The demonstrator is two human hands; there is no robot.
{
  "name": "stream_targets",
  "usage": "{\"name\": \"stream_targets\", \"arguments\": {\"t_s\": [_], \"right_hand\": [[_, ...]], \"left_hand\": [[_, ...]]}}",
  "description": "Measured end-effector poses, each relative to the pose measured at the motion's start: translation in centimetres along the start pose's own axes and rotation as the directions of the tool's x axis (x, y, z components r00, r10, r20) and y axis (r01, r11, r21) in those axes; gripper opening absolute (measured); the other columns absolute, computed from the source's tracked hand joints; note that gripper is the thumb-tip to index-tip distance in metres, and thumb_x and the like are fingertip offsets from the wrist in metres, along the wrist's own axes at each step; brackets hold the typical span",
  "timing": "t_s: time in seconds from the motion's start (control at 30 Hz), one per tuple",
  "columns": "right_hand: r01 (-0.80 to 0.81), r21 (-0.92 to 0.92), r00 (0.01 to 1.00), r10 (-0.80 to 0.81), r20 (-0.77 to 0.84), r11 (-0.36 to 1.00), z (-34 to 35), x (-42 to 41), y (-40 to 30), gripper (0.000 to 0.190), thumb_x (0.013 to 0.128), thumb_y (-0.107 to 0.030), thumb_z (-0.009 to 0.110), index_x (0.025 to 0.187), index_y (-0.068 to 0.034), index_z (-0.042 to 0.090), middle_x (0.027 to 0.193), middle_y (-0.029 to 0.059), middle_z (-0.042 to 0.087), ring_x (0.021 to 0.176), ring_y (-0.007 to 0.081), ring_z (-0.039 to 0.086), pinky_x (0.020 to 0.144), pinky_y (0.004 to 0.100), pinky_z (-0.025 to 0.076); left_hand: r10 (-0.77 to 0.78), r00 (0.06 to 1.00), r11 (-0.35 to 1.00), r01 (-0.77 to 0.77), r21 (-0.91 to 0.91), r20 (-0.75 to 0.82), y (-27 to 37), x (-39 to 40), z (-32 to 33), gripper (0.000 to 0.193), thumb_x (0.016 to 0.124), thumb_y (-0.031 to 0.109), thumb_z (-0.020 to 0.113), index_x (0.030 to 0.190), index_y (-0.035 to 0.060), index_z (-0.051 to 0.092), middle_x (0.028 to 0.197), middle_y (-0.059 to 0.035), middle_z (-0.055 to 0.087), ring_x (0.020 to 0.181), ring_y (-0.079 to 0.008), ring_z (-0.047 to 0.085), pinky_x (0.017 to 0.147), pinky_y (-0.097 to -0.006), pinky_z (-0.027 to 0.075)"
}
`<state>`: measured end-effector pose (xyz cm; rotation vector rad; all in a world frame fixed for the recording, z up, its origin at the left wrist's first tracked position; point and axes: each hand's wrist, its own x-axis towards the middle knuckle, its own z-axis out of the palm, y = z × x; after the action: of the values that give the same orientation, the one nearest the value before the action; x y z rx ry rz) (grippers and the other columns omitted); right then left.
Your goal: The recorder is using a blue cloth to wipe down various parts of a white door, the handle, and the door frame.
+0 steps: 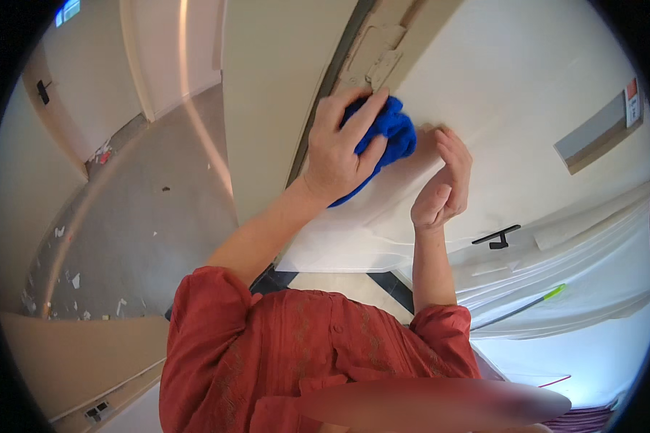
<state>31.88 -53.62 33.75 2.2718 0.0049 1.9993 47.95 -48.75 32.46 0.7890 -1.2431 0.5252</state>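
A crumpled blue cloth (398,130) is in my left hand (338,143), pressed against the edge of a pale door or its frame, just below a recessed metal plate (376,54) that looks like lock or closer hardware. The fingers curl over the cloth, and a tail of it hangs below the palm. To the right, my right hand (447,178) is raised before the white door surface (466,81), its fingers slightly bent and together, with nothing seen in it. Whether its fingertips touch the surface cannot be told.
On the right are a black door handle (498,236), a small window opening (596,138), plastic sheeting (585,243) and a pole with a green end (553,291). Paper scraps (76,280) lie on the grey floor at left, near another door (86,70) with a black handle.
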Motion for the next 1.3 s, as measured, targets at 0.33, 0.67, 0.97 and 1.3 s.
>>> {"name": "stream_targets", "arguments": {"t_s": [0.33,0.67,0.97,1.3], "right_hand": [[-0.078,-0.182,0.997,0.081,0.009,0.98,-4.1,-1.2,-1.7,0.035,0.094,-0.025,0.049,0.106,0.006,0.06,0.112,0.0219,0.062,0.108,0.0385,0.057,0.092,0.0446,0.046],[-0.121,-0.212,0.992,0.113,-0.047,0.97,-5.6,-1.0,-3.0,0.025,0.09,-0.009,0.052,0.109,0.005,0.058,0.116,0.0224,0.06,0.11,0.0387,0.056,0.093,0.0449,0.046],[-0.013,-0.205,0.988,0.044,0.149,0.979,-1.7,-0.4,-3.7,0.028,0.08,-0.003,0.057,0.107,0.004,0.062,0.117,0.0195,0.06,0.109,0.0381,0.056,0.091,0.0431,0.047],[0.182,-0.13,0.952,-0.142,0.269,0.975,4.1,0.3,-2.0,0.026,0.082,-0.004,0.055,0.106,0.002,0.062,0.112,0.0173,0.064,0.11,0.0352,0.057,0.096,0.0451,0.044]], "left_hand": [[0.392,0.907,0.872,-0.315,0.374,-0.151,5.7,11.4,3.5,0.032,0.082,0.011,0.066,0.114,0.0111,0.067,0.118,-0.0156,0.058,0.102,-0.0277,0.059,0.083,-0.0344,0.046],[0.401,0.914,0.869,-0.402,0.288,0.063,3.4,0.6,4.2,0.034,0.074,0.007,0.067,0.107,0.0084,0.068,0.12,-0.0104,0.061,0.1,-0.028,0.062,0.085,-0.039,0.05],[0.314,0.946,0.915,-0.324,0.241,0.079,-1.0,-5.8,-0.4,0.047,0.071,0.003,0.061,0.117,-0.0015,0.061,0.13,-0.0226,0.051,0.116,-0.0363,0.053,0.099,-0.0423,0.043],[-0.228,0.958,0.974,0.222,0.053,0.171,-2.9,-15.3,-3.2,0.057,0.072,0.005,0.064,0.126,-0.0053,0.049,0.125,-0.0262,0.051,0.11,-0.0432,0.053,0.097,-0.0441,0.044]]}}
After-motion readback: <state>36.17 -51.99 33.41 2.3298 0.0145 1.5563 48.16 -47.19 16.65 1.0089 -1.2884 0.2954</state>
